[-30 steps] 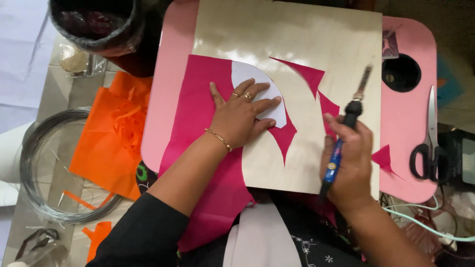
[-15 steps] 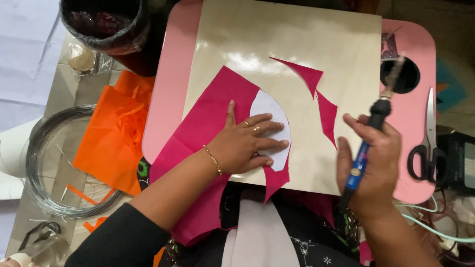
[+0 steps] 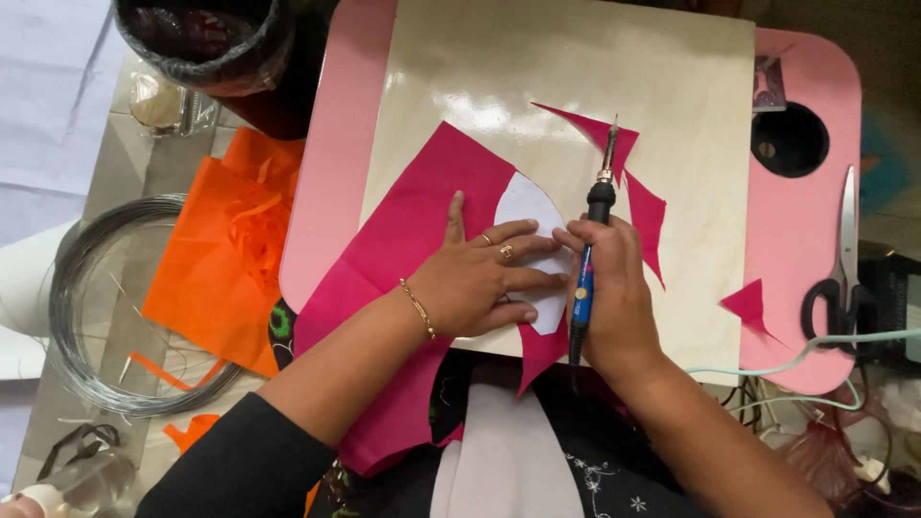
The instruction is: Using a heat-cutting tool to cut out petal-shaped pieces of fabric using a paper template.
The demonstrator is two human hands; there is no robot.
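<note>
The left hand (image 3: 475, 283) is pressing flat on the white template (image 3: 528, 206) over pink fabric (image 3: 422, 221) while the right hand (image 3: 614, 288), just beside it, is gripping the hot-tip cutting tool (image 3: 590, 249), apparently tracing the edge.

hands pressing pink fabric (image 3: 422, 225), holding hot-tip tool (image 3: 590, 254)

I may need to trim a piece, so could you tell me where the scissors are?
In the head view the scissors lie at the right edge of the pink tray, black handles toward the person, below the round hole.
</note>
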